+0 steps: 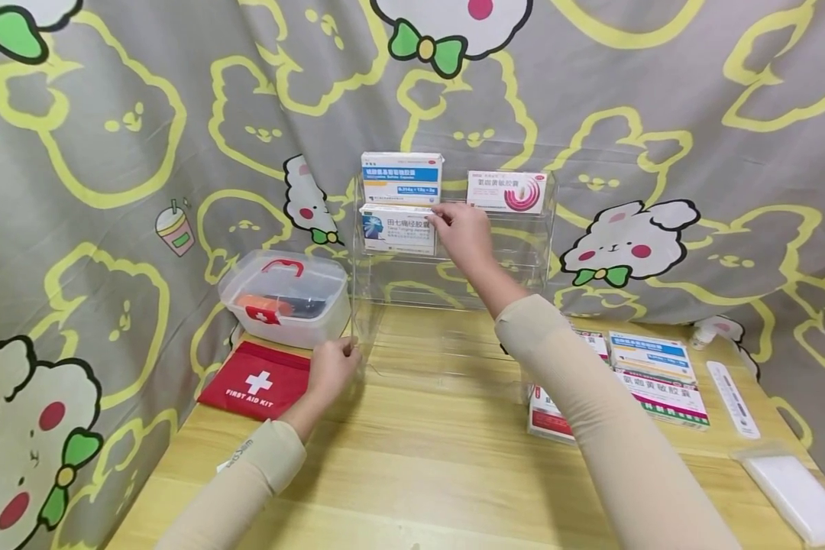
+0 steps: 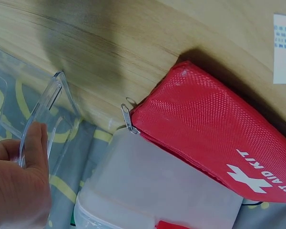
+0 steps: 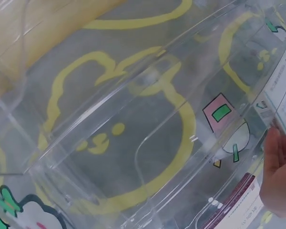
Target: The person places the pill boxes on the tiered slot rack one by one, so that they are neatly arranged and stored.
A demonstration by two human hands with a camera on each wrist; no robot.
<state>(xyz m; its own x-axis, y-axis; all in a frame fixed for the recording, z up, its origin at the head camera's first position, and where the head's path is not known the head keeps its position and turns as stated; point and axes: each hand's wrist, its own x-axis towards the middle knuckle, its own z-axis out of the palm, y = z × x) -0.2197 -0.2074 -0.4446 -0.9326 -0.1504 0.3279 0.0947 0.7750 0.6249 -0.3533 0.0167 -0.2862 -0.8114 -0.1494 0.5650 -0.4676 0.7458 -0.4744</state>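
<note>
A clear stepped display rack stands on the wooden table. On its second tier is a white medicine box with a blue head picture; my right hand pinches its right end at the top corner. In the right wrist view that hand is at the right edge, fingers on the box. My left hand grips the rack's left side panel low down; the left wrist view shows thumb and fingers on either side of the clear edge. Behind the pinched box stands a blue-and-white medicine box.
A white-and-pink box sits on the top tier's right. At left are a lidded clear container and a red first aid pouch. At right lie several medicine boxes, a small bottle, a white strip and a white packet.
</note>
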